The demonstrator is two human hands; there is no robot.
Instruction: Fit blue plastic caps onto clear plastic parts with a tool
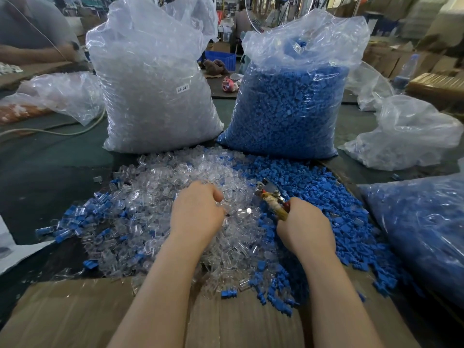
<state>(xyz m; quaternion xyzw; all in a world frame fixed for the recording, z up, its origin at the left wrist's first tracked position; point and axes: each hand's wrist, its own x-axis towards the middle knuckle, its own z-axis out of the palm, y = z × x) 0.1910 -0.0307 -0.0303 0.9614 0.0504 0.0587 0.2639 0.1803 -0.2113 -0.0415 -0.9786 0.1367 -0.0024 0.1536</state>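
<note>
While both hands work over the heap, these lines set out how things lie:
Key relation: the clear plastic part (pixel 243 211) lies just right of the left hand (pixel 197 212), between it and the tool (pixel 272 199); the left hand is the nearer, the tool's head points up and left, away from the person
Left grip: fingers curled down into the clear pile; whether they pinch a part I cannot tell
Right grip: right hand (pixel 305 228) clenched round the tool's handle
Tool: plier-like, metal jaws with bolts, handle wrapped in worn tape, long axis running diagonally from lower right to upper left
Clear plastic parts (pixel 160 197): small glossy tubular pieces, heaped loosely on the bench
Blue plastic caps (pixel 326 197): matte, ribbed, piled to the right, some mixed into the clear heap
Stock: bag of clear parts (pixel 155 79) and bag of blue caps (pixel 291 96) stand upright beyond the heaps
Underlay: cardboard (pixel 62 315) at the near edge
Judgement: a cap has yet to be brought to the jaws
</note>
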